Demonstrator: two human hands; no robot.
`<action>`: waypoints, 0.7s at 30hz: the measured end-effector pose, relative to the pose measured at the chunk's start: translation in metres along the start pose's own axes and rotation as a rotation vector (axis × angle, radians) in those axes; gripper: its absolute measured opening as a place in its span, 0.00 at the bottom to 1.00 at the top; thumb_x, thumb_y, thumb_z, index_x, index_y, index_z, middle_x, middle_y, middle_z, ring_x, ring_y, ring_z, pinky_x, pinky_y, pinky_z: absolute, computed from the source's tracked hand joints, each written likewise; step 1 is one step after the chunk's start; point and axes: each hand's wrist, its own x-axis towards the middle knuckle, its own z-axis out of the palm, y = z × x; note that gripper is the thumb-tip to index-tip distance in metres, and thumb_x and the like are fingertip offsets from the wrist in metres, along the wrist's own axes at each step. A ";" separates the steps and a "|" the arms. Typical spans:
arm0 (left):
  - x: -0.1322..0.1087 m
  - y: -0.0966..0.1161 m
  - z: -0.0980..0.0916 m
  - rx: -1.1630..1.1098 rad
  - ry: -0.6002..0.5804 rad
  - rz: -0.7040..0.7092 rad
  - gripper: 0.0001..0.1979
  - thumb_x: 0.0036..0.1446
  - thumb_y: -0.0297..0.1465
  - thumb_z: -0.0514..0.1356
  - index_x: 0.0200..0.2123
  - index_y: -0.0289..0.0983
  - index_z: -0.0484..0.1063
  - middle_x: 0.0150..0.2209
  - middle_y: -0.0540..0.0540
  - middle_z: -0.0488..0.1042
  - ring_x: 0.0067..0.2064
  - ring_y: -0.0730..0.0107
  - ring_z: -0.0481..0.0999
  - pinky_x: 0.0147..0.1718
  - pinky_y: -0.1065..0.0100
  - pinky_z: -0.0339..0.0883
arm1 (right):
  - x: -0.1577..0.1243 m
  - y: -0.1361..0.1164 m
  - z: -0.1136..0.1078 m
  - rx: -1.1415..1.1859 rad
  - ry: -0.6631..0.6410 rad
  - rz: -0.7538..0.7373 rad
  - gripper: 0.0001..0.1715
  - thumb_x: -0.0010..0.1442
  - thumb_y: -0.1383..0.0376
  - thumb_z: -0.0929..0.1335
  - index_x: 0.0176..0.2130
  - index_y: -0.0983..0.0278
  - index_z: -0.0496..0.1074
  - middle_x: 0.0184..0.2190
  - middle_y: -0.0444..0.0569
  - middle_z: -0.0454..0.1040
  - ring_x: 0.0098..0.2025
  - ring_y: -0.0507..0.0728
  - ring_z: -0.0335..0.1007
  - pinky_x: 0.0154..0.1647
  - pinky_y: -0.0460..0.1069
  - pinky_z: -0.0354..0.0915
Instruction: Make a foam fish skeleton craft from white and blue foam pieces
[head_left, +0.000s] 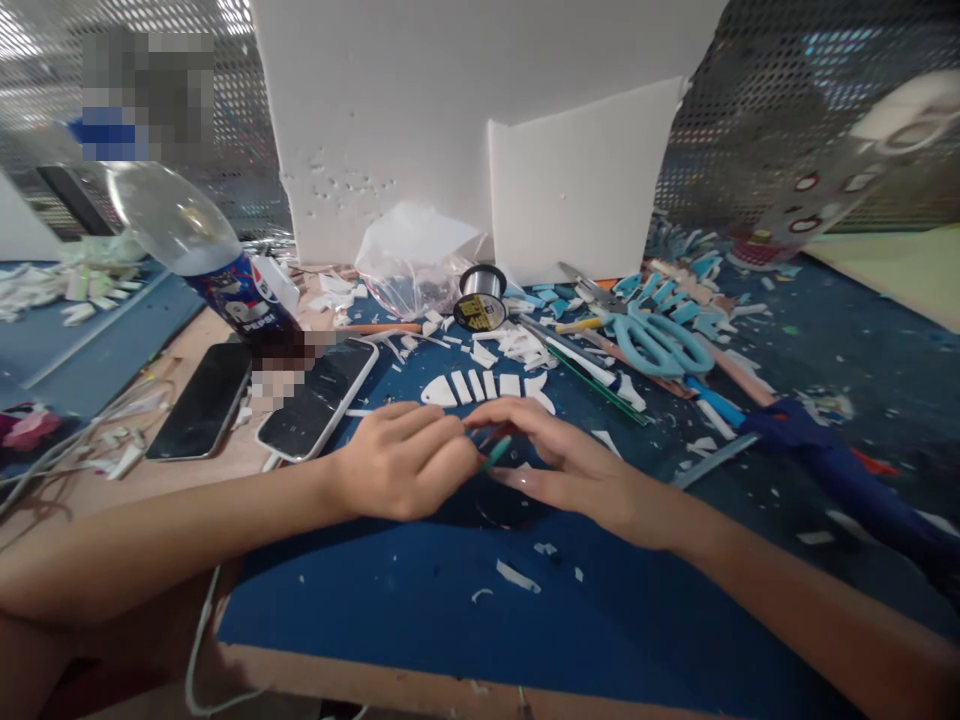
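Note:
My left hand (412, 462) is closed, knuckles up, over the blue mat (420, 600). A small teal tip (495, 454) shows at its thumb side; I cannot make out what it belongs to. Facing it, my right hand (570, 465) has its thumb and bent fingers apart around that teal tip, the fingertips close to my left hand. Just beyond both hands lies a white fish shape (487, 388) in separate pieces: head, several narrow strips and a tail. My right fingers partly cover its lower edge.
Two phones (202, 400) and a tilted Pepsi bottle (232, 285) are on the left. Behind the fish stand a line spool (481, 298) and a plastic bag (416, 260). Light-blue scissors (660, 342) lie right among tools and foam scraps. A white foam board (390, 120) rises behind.

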 end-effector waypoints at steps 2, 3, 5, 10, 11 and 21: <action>0.007 0.005 -0.005 0.112 0.051 0.048 0.11 0.56 0.24 0.54 0.23 0.38 0.56 0.17 0.54 0.63 0.19 0.75 0.60 0.18 0.69 0.50 | -0.001 0.000 0.006 0.175 0.018 -0.017 0.20 0.62 0.54 0.59 0.46 0.62 0.67 0.46 0.51 0.66 0.51 0.58 0.61 0.55 0.55 0.56; 0.011 0.007 -0.007 0.154 0.064 0.036 0.12 0.55 0.25 0.55 0.23 0.38 0.56 0.17 0.54 0.62 0.18 0.75 0.59 0.18 0.68 0.49 | -0.002 0.001 0.010 0.232 0.046 -0.006 0.22 0.62 0.50 0.58 0.42 0.62 0.70 0.42 0.51 0.68 0.49 0.58 0.63 0.55 0.56 0.57; 0.018 0.010 -0.008 0.195 0.044 0.009 0.11 0.56 0.26 0.55 0.23 0.39 0.58 0.17 0.55 0.61 0.18 0.75 0.58 0.17 0.68 0.48 | -0.002 0.003 0.017 0.322 0.166 0.034 0.27 0.61 0.45 0.55 0.35 0.61 0.70 0.36 0.50 0.69 0.44 0.58 0.65 0.51 0.56 0.61; 0.029 0.015 -0.003 0.177 0.029 -0.093 0.09 0.59 0.25 0.51 0.26 0.38 0.59 0.18 0.53 0.63 0.21 0.72 0.62 0.19 0.67 0.53 | 0.004 0.014 0.029 0.459 0.265 0.051 0.27 0.56 0.42 0.61 0.26 0.62 0.65 0.23 0.45 0.63 0.24 0.52 0.60 0.28 0.50 0.63; 0.031 0.015 -0.003 0.164 0.023 -0.110 0.09 0.59 0.25 0.50 0.26 0.38 0.59 0.19 0.52 0.64 0.21 0.72 0.62 0.19 0.68 0.54 | 0.005 0.015 0.029 0.512 0.289 0.042 0.25 0.55 0.44 0.64 0.26 0.63 0.65 0.22 0.43 0.62 0.22 0.51 0.58 0.25 0.48 0.61; 0.012 -0.103 -0.013 0.248 -0.613 -0.486 0.11 0.56 0.21 0.48 0.31 0.26 0.70 0.37 0.31 0.72 0.46 0.50 0.69 0.45 0.52 0.61 | 0.012 0.012 0.020 0.443 0.486 -0.001 0.19 0.62 0.58 0.63 0.22 0.64 0.65 0.21 0.43 0.65 0.23 0.50 0.61 0.31 0.48 0.60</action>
